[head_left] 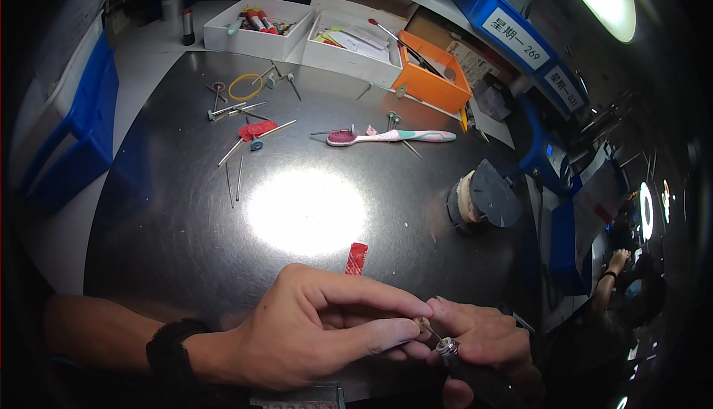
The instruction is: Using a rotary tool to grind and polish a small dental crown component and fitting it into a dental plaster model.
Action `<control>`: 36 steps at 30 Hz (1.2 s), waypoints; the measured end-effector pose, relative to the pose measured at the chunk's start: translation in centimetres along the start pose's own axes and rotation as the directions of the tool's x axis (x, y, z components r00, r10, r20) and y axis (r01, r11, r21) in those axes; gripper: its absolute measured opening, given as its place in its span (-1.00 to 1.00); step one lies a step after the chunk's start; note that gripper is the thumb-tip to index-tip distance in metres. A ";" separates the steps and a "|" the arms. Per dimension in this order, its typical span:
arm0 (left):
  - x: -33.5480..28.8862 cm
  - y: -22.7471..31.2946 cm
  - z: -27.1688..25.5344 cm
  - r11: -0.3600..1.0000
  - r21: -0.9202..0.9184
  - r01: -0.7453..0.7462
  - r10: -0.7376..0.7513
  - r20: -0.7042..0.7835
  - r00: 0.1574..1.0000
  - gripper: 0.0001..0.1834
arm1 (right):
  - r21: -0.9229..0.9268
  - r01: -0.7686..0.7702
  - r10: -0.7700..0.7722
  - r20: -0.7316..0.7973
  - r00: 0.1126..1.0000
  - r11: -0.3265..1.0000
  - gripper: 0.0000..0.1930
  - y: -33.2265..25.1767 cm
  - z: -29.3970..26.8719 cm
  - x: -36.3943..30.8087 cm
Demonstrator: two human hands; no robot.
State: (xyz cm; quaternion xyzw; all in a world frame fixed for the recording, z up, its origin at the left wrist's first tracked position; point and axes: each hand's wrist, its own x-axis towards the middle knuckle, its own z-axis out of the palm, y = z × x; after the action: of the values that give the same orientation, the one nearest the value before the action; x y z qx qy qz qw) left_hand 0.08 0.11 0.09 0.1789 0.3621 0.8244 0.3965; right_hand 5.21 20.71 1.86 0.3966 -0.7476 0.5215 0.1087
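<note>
My left hand (312, 327) pinches a small tan piece (422, 325) between thumb and fingertips. The fingers cover most of it, so its exact kind does not show; it could be a tooth crown. My right hand (494, 338) is wrapped round a rotary handpiece (447, 348) with a metal collar. From the collar a thin shank points up and left, its tip at the small piece. Both hands meet at the near edge of the dark metal work surface (186, 238). Just beyond the left hand lies a piece of red sheet (357, 258).
Loose rotary burs (236, 179), a yellow rubber band (246, 87) and a toothbrush (394, 137) lie farther back. A grey holder with a dental cast (483, 199) stands at right. White boxes (349, 60), an orange box (438, 75) and blue bins (70, 127) edge the surface. Another person's hand (618, 262) shows far right.
</note>
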 end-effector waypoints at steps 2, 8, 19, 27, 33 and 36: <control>0.0 0.0 0.0 1.000 -0.003 0.002 -0.002 0.001 1.000 -0.75 | 0.010 -0.005 0.005 -0.007 1.000 1.000 -0.68 0.0 0.1 0.1; 0.0 0.0 0.0 1.000 -0.003 -0.004 0.004 0.004 1.000 -0.75 | -0.004 -0.017 0.017 -0.017 1.000 1.000 -0.67 -0.3 0.2 0.2; 0.0 0.1 0.0 1.000 0.017 -0.020 0.020 0.008 1.000 -0.75 | 0.025 0.057 -0.058 0.033 0.998 0.998 -0.67 0.8 -0.2 0.0; 0.0 0.0 0.0 1.000 0.010 -0.009 0.009 -0.001 1.000 -0.75 | 0.018 -0.003 0.004 -0.038 0.999 1.000 -0.66 -0.1 0.2 0.1; 0.0 0.1 0.0 1.000 0.014 -0.007 0.007 -0.001 1.000 -0.75 | 0.002 0.006 -0.006 -0.029 1.000 1.000 -0.68 -0.2 0.0 0.1; 0.0 0.1 0.1 1.000 0.013 -0.005 0.005 -0.002 1.000 -0.75 | -0.079 -0.035 0.024 -0.136 0.990 0.996 -0.71 -0.5 1.0 -0.1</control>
State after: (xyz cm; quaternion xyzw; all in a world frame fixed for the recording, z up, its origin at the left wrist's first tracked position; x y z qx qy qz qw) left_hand 0.08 0.09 0.18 0.1815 0.3672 0.8233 0.3928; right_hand 5.84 19.86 1.70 0.3447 -0.7648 0.5179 0.1672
